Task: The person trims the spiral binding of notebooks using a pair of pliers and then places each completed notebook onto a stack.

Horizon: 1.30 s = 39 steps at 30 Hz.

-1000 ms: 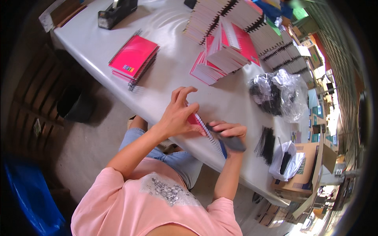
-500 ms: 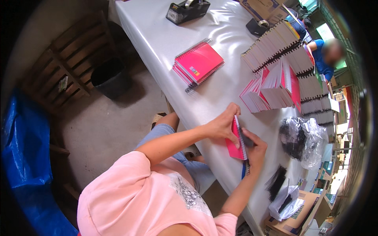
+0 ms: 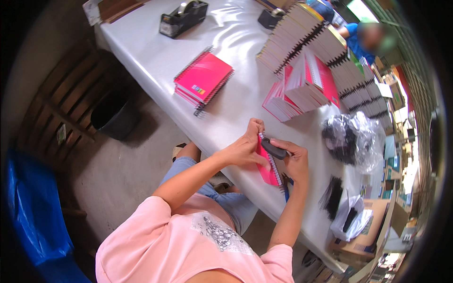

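Observation:
Near the table's front edge, my left hand (image 3: 245, 147) is closed round a pink notebook (image 3: 268, 173), which stands tilted with its bound edge facing right. Small pale loops or holes run down that edge. Pinched in my right hand (image 3: 296, 159) is a dark rounded tool (image 3: 274, 150) of a kind I cannot make out, lying against the upper part of the bound edge. Something blue and slim (image 3: 287, 189) shows just below my right wrist, partly hidden. Farther off to the left lies a stack of pink spiral notebooks (image 3: 204, 74) with black coils.
Pink-covered books (image 3: 302, 89) and tall stacks of coil-bound books (image 3: 292, 35) stand at the right. Clear plastic with black coils (image 3: 354, 141), loose black coils (image 3: 332, 198) and a cardboard box (image 3: 373, 221) are nearer. A tape dispenser (image 3: 183, 19) sits at the back. Another person (image 3: 361, 45) works beyond.
The dark tool now shows more fully, at the upper part of the notebook's bound edge. My right fingers have shifted up along that edge. The whole view has turned slightly.

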{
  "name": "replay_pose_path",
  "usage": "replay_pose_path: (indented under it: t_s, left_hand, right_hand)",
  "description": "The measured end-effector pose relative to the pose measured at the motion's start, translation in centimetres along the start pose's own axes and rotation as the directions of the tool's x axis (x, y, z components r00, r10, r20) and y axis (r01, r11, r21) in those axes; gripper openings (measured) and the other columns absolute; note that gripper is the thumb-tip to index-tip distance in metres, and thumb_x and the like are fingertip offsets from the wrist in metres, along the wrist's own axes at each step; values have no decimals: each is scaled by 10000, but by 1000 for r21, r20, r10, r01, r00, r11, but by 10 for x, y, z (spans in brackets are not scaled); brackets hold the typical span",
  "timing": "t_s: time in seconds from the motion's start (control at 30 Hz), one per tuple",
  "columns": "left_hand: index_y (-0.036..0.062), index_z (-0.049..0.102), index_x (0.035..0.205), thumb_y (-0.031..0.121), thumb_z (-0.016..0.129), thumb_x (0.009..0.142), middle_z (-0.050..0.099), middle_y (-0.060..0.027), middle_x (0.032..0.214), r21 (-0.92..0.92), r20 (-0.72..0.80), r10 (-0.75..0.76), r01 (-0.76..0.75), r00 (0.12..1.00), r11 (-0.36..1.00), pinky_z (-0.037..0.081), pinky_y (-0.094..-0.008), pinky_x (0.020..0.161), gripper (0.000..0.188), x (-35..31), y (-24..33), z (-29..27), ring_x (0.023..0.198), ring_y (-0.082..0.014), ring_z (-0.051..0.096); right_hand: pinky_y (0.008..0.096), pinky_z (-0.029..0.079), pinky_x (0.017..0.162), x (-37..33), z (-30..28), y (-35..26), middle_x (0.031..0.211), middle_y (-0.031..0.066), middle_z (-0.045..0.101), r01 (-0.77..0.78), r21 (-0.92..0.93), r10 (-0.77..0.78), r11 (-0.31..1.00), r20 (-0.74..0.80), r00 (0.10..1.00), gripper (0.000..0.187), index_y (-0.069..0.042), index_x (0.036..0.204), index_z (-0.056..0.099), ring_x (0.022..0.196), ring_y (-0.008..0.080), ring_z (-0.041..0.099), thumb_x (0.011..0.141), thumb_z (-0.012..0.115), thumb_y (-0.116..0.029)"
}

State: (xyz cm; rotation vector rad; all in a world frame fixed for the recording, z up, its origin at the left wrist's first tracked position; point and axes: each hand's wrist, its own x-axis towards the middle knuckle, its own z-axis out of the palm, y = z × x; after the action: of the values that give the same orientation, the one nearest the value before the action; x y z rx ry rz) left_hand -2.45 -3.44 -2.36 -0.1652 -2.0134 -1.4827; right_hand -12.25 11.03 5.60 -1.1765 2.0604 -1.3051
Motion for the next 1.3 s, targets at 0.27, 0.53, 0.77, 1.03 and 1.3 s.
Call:
replay_pose_path:
  t_s: [0.27,0.53,0.77,1.03,1.3]
  left_hand:
    - [63,502,1005,122,651,859,527,16,888,-500,-61,-406,324,912,803,408,-198,765,217,-5,12,-5,773,-64,489]
    - [69,323,1362,20,670,813,599,-73,925,-396,-334,-301,156,893,905,455,-263,809,651,-16,19,-3,883,-124,562]
    - [86,216,1409,-9,676,796,627,-121,957,-391,-280,-267,144,922,909,475,-262,816,772,-11,25,0,897,-145,587]
    - [72,196,1418,-170,541,734,625,-168,1002,-448,-203,-183,75,962,891,517,-273,800,804,-20,18,-10,906,-174,614]
    - [4,635,1044,10,760,699,670,-72,868,-265,-252,-159,90,954,960,485,-245,714,367,-24,10,-18,768,-111,605]
  right_hand:
    - [357,401,950,-75,-67,56,1181,146,583,-376,-571,98,730,-456,884,378,-73,1132,621,1086,303,558,765,578,9]
    - [475,296,1002,-148,8,47,1348,149,400,-381,-779,46,498,-416,908,491,-129,1311,474,1240,337,358,857,593,-273]
    - [431,343,939,-134,30,18,1134,157,464,-359,-463,-64,810,-679,732,506,-135,1284,502,1072,323,439,820,640,-284]
    - [387,421,813,-22,19,-52,996,92,591,266,-676,-384,687,-27,923,445,-126,1084,579,943,280,562,668,632,23]
    - [385,427,802,-10,21,-39,909,70,640,102,-405,-188,909,-177,966,413,-131,1032,601,900,269,596,658,613,44]
